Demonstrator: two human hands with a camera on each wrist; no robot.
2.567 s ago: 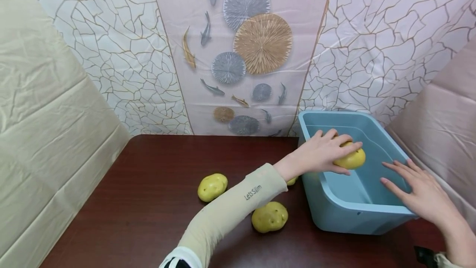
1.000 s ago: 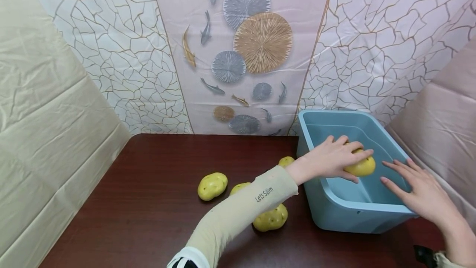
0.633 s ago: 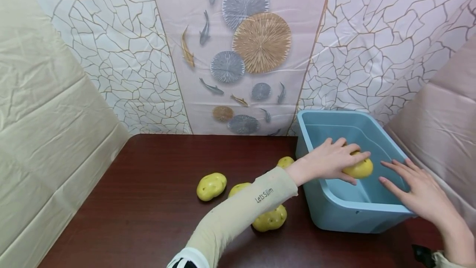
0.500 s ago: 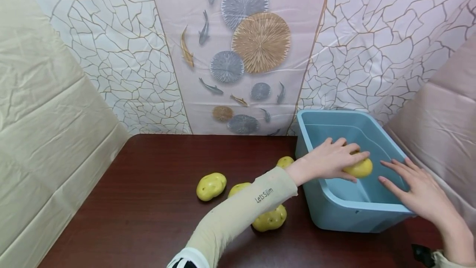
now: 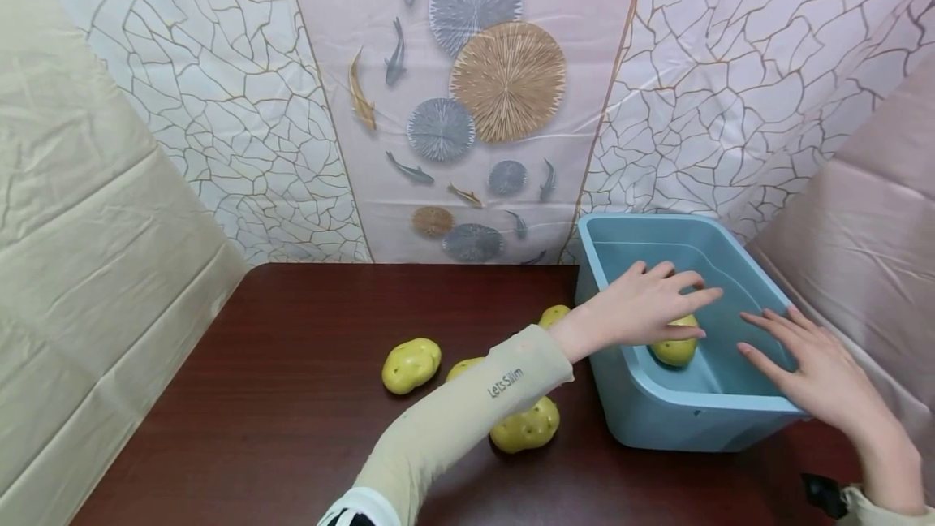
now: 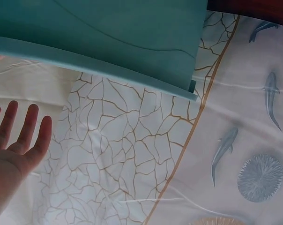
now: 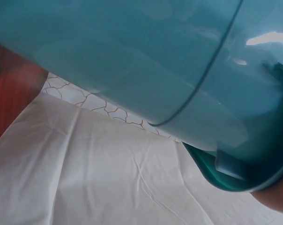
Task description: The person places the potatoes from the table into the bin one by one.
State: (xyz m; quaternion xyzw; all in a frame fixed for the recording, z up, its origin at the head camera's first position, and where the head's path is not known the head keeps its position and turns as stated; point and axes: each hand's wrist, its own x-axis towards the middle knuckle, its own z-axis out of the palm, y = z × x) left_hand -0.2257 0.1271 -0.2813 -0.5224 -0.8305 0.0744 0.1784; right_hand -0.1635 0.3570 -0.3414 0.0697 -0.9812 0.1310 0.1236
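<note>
Dark wood counter (image 5: 292,396), patterned backdrop; blue tub (image 5: 697,416) at its right end.
Left hand (image 5: 646,311) over tub, fingers straight and spread, lying on top of potato in tub (image 5: 674,350); no grip. Right hand (image 5: 818,372) flat, fingers extended, on tub's right rim. Left of tub on counter: four loose potatoes, one potato (image 5: 411,364) farthest out, large potato (image 5: 524,427) nearest the tub's front corner.
</note>
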